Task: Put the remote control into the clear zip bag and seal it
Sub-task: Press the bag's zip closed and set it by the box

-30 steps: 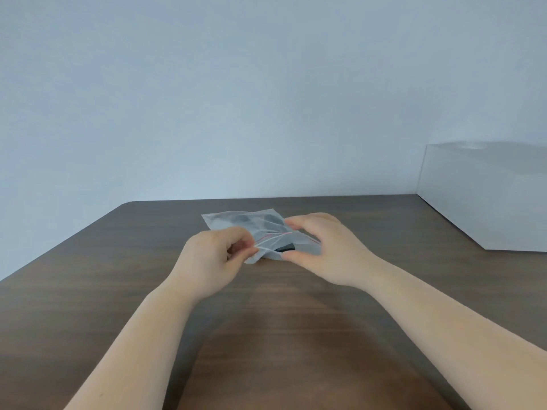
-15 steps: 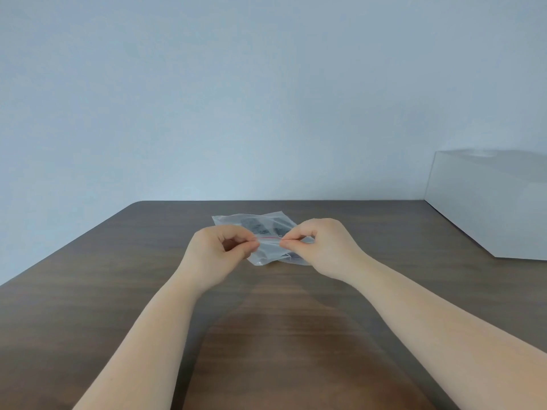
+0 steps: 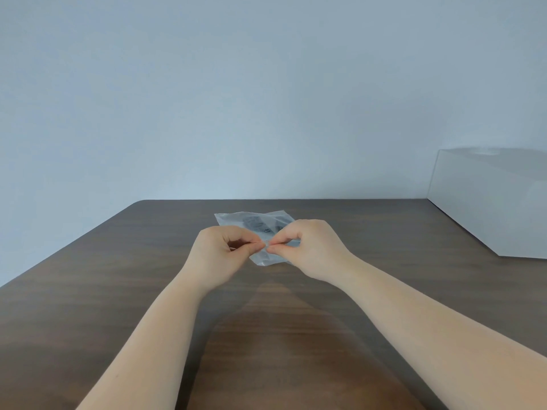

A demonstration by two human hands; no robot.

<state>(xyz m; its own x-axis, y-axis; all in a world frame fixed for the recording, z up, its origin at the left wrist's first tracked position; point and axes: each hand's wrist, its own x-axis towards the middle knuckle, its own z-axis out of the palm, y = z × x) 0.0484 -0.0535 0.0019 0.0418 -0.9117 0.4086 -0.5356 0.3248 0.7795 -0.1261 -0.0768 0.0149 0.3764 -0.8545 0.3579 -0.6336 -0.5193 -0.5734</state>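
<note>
The clear zip bag [image 3: 236, 219] lies on the dark wooden table [image 3: 118, 276], its far end flat and its near, zip end lifted. A dark remote control [image 3: 257, 225] shows through the plastic inside it. My left hand [image 3: 219, 252] and my right hand [image 3: 307, 247] both pinch the zip strip between thumb and forefinger. Their fingertips almost touch at the middle of the strip. My hands hide most of the zip edge, so I cannot tell how much of it is pressed together.
A large white box [image 3: 491, 202] stands on the table at the right, near the back edge. A plain pale wall rises behind the table. The table's left corner is rounded.
My right hand has slid left along the zip strip until its fingertips meet those of my left hand. The bag's near end has been drawn together.
</note>
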